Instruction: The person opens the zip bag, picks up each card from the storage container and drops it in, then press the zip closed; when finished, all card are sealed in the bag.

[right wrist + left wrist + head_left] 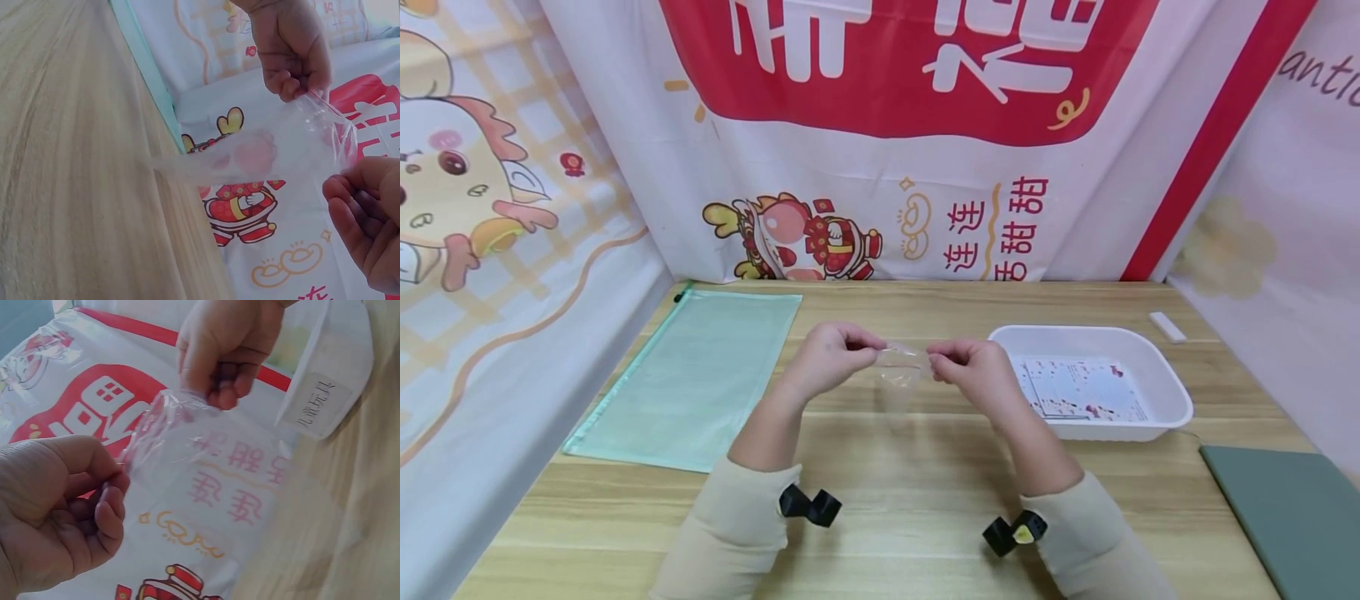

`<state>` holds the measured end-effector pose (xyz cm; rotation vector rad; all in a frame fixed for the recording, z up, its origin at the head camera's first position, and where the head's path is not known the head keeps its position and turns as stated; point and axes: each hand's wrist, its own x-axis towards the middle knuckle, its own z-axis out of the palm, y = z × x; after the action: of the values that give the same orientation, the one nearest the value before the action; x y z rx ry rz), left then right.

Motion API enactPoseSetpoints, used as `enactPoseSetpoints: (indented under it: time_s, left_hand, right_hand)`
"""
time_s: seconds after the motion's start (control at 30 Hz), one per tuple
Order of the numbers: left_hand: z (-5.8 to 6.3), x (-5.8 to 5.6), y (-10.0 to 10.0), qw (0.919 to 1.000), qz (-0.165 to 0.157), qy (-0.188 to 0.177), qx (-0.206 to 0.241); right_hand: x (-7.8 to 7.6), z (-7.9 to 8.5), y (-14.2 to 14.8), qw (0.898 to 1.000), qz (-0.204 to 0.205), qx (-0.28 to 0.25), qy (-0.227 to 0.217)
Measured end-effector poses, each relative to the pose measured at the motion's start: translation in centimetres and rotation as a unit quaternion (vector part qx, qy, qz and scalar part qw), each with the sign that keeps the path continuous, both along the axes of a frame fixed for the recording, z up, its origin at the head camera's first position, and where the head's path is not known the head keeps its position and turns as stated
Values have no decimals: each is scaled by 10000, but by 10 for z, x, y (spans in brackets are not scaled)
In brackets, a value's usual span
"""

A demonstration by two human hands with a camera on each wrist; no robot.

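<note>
A small clear plastic zip bag [899,375] hangs between both hands above the middle of the wooden table. My left hand [838,357] pinches one upper corner of it between thumb and forefinger. At the opposite upper corner my right hand [973,367] pinches the edge the same way. In the right wrist view the bag [281,147] tapers down from its mouth, and no contents can be made out in it. The left wrist view shows the film stretched between the left hand [69,512] and the right hand [231,350].
To the right stands a white plastic tray [1165,408] with printed sheets [1082,387] inside. A small white block [1167,327] lies behind it. A dark green board [1292,517] is at the right edge; a mint green zip pouch [700,375] lies flat on the left.
</note>
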<state>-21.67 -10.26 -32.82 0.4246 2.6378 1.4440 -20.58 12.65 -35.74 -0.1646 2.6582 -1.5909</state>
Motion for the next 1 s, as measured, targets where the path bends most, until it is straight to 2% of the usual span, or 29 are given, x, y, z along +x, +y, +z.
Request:
enactPoseSetpoints:
  time_s: [0.2,0.3,0.37,0.5,0.57,0.67,0.77,0.9,1.0]
  left_hand:
    - [13,2,-8,9967,-603,-85,-533]
    - [15,3,-9,9964,-653,-58,-534]
    - [12,3,-7,9979,-591,18,-278]
    - [1,3,2,9973,-391,304,533]
    - [-6,3,6,9952,-326,608,693]
    - [-18,3,11,9915,-412,1175,383]
    - [-30,3,16,9851,-639,1576,-240]
    - [-45,2,22,9780,-787,1745,-823]
    - [-53,1,26,9774,-708,1807,-839]
  right_hand:
    - [2,1,3,9980,507,325,180]
    - [2,1,3,9974,615,268,247]
    - [2,0,2,9975,609,172,321]
    - [2,-2,-1,9977,508,-19,440]
    - [1,-3,-2,9980,445,-103,444]
    - [1,-4,-3,9981,363,-349,351]
    - [0,-4,-3,9972,275,-662,203]
    - [0,-4,-2,9947,159,-1013,30]
    - [0,-3,-2,9923,121,-1234,-75]
